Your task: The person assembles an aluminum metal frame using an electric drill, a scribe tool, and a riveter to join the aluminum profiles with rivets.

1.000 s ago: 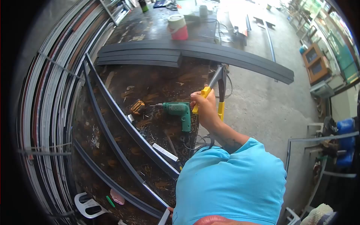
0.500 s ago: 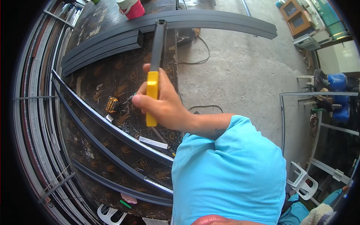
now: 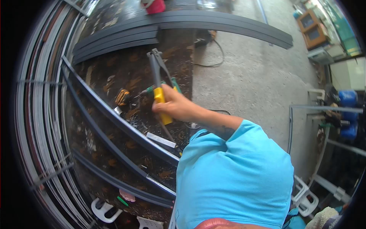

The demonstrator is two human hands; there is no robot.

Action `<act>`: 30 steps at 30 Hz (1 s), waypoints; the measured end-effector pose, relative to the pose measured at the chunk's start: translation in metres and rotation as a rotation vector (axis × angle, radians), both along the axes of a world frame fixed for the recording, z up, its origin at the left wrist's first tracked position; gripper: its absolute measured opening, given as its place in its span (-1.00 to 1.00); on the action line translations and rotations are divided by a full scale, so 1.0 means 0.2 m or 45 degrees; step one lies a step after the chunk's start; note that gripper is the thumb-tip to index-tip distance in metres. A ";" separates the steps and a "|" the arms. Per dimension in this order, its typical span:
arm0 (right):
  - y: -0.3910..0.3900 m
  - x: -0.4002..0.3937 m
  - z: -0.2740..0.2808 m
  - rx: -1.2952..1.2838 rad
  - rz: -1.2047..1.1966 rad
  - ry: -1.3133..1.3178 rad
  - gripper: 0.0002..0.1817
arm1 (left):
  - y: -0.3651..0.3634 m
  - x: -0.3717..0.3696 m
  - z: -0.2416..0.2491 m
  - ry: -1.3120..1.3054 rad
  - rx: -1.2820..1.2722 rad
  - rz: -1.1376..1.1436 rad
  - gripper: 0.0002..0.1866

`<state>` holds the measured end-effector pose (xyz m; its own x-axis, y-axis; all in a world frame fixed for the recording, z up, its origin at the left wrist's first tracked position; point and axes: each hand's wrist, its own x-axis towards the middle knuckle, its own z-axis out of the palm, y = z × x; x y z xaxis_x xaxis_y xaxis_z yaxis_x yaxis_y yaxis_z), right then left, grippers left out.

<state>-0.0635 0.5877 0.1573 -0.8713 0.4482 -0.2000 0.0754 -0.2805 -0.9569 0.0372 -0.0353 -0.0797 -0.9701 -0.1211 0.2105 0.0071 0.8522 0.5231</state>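
My right hand [image 3: 169,103] is closed round a yellow grip [image 3: 159,95] of a long-armed tool [image 3: 155,66]. The tool's grey arms spread apart slightly below its jointed top end, which points away from me above the dark worktable [image 3: 129,72]. Just behind my hand, partly hidden, lies a green tool [image 3: 148,90]. To the left on the table is a yellow and black tool [image 3: 122,97]. A short pale metal piece [image 3: 161,139] rests below my hand. My left hand does not show.
Dark grey profiles [image 3: 225,22] span the table's far end and stick out past its right edge. Long strips [image 3: 114,114] run diagonally on the left. A pink container [image 3: 155,6] stands at the back. Racked lengths [image 3: 36,114] line the left; white chairs [image 3: 306,196] stand lower right.
The tool has come down and nearer, and its arms now show apart. The whole view has shifted a little, moving the table and profiles to the right.
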 end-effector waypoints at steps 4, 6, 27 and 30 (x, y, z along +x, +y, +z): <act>-0.04 -0.02 -0.13 0.438 -0.161 -0.166 -0.57 | 0.02 0.12 0.02 0.145 -0.047 0.173 -0.30; -0.06 -0.02 -0.17 0.551 -0.140 -0.192 -0.57 | 0.05 0.21 -0.03 0.216 -0.055 0.283 -0.29; 0.53 -0.23 -0.55 1.527 0.352 -0.362 -0.49 | 0.51 0.28 0.29 0.173 0.933 0.906 -0.10; 0.62 -0.24 -0.75 1.753 0.121 -0.077 -0.46 | 0.42 0.28 0.42 0.459 0.728 0.756 -0.09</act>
<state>-0.1122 0.7108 0.0071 -0.9154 0.2535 0.3128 0.0919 0.8880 -0.4505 0.0932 0.0488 0.0040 -0.6013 -0.7609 0.2440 -0.1057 0.3784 0.9196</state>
